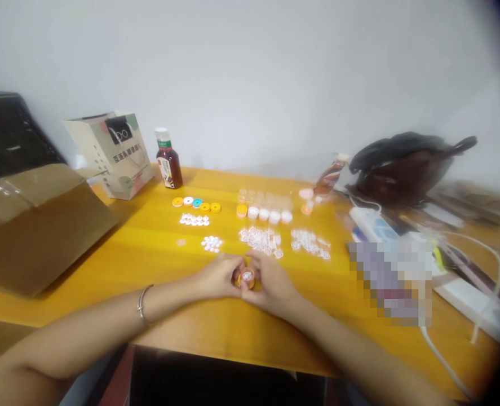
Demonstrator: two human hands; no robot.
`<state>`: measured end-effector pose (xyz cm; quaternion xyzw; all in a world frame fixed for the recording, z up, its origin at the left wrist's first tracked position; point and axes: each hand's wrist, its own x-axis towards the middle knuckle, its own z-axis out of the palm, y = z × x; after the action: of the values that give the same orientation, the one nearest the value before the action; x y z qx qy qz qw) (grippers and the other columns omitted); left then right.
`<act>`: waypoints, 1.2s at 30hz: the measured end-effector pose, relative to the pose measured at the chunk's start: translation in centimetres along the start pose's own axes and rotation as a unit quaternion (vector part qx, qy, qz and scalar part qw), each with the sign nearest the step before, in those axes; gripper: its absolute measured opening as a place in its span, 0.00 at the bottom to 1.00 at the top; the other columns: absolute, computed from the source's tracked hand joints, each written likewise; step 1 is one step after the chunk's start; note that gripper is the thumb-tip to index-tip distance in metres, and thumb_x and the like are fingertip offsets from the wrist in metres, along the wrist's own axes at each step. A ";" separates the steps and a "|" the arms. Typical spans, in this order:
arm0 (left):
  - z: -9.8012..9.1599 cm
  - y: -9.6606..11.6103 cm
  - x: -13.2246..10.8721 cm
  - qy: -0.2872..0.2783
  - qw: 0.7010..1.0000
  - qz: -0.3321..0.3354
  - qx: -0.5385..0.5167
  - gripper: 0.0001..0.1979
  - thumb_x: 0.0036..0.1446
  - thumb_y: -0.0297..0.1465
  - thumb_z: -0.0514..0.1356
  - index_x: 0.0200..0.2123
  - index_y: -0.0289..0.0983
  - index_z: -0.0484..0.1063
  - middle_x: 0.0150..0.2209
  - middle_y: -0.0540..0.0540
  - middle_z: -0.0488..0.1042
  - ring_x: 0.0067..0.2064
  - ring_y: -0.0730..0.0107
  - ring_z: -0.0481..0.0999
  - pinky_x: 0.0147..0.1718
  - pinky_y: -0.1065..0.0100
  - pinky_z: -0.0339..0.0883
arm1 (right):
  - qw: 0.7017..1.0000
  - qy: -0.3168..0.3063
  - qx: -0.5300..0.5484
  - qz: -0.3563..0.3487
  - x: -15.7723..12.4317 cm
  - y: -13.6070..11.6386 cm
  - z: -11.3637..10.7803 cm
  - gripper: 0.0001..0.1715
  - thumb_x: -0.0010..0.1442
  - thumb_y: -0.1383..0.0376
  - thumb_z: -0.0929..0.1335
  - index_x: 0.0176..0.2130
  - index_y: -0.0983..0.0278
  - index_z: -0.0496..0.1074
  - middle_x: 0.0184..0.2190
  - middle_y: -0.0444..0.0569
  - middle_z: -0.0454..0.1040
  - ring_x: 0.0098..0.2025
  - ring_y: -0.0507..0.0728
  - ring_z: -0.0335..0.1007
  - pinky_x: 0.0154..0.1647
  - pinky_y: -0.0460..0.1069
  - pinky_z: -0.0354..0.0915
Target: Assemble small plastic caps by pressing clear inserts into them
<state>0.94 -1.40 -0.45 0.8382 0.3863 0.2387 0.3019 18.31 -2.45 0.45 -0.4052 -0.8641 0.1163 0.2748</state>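
My left hand (216, 276) and my right hand (270, 282) meet over the yellow table (156, 254) and both pinch a small orange cap (247, 277) with a white insert showing in it. Just beyond my hands lie piles of small white discs (260, 239). Another heap of white discs (310, 242) lies to the right, and smaller ones (211, 243) to the left. Behind them a row of coloured rings (197, 204) and a row of caps (264, 213) are lined up. A bracelet sits on my left wrist.
An open cardboard box (38, 225) stands at the left. A paper bag (112, 152) and a dark drink bottle (168, 159) are at the back. A second bottle (329, 177), a dark bag (406, 163), a power strip (372, 223) and white cables (486, 293) crowd the right.
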 end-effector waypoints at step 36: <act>-0.1 -0.2 -0.1 0.000 1.000 -0.002 0.021 0.14 0.43 0.34 0.64 0.25 0.36 0.60 0.25 0.53 0.65 0.26 0.74 0.63 0.24 0.74 0.52 | 0.994 -0.048 -0.064 0.075 0.4 -0.8 -1.4 0.17 0.48 0.53 0.69 0.27 0.62 0.62 0.22 0.44 0.66 0.25 0.54 0.62 0.26 0.47 0.53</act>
<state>0.73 -1.32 -0.53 0.8438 0.3927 0.2299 0.2845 18.42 -2.69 2.09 -0.4796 -0.8492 0.1005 0.1970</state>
